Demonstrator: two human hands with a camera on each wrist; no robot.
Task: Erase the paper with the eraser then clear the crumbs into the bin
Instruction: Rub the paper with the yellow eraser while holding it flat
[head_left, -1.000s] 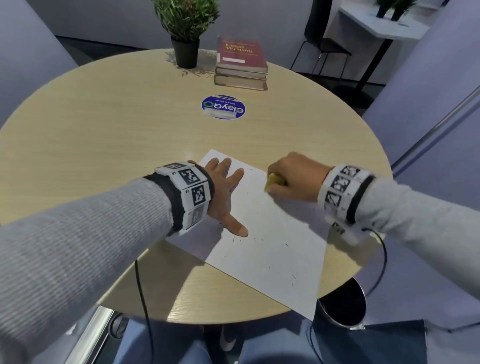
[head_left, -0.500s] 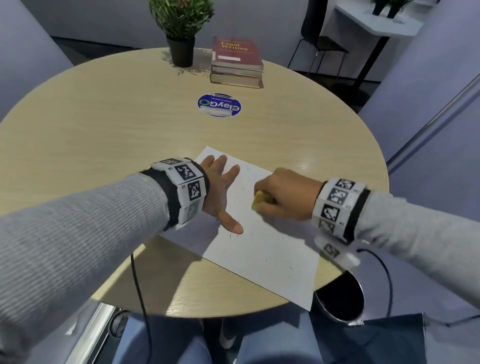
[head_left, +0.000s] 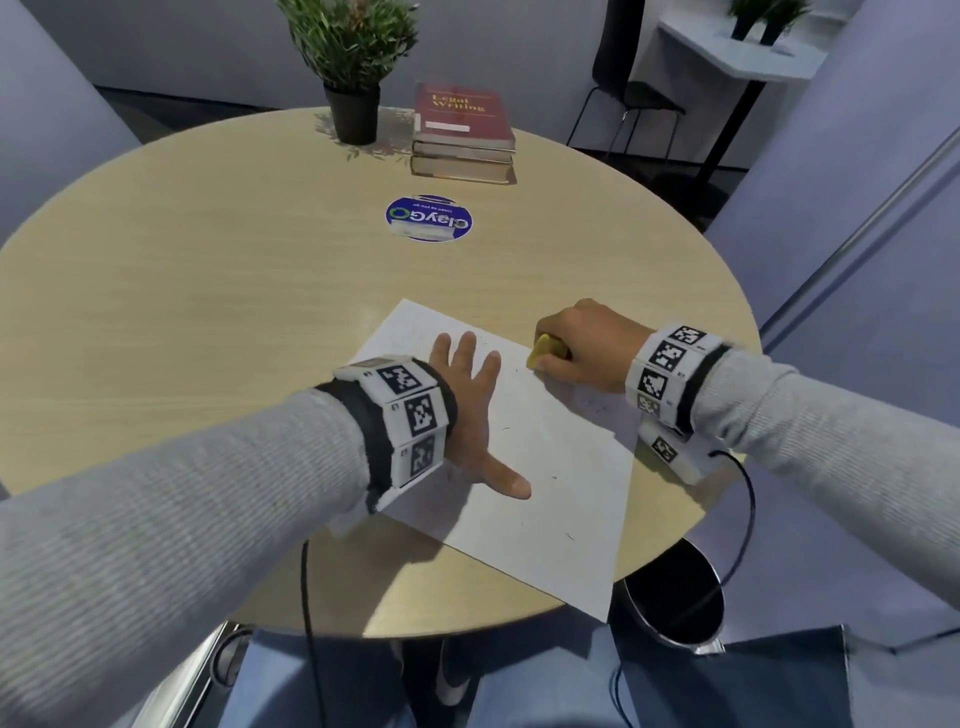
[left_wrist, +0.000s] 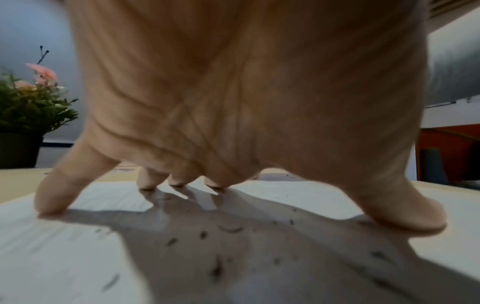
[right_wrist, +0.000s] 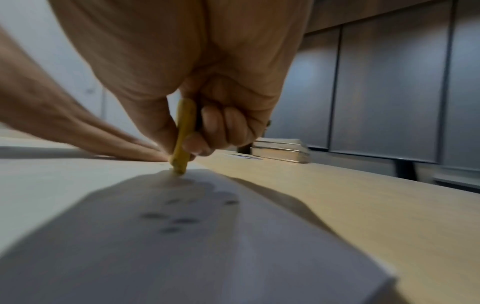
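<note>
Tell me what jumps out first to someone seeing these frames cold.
The two hands on the white paper near the round table's front edge: the left hand pressed flat with fingers spread, the right hand pinching a yellow eraser with its tip on the sheet. Next, dark crumbs scattered on the paper, and the black bin just below the table edge.

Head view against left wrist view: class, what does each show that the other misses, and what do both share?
Head only: the right hand gripping the yellow eraser, the bin, the stacked books.
Left wrist only: dark eraser crumbs under the palm, pink flowers.
Both: the left hand spread on the paper, and the potted plant.
</note>
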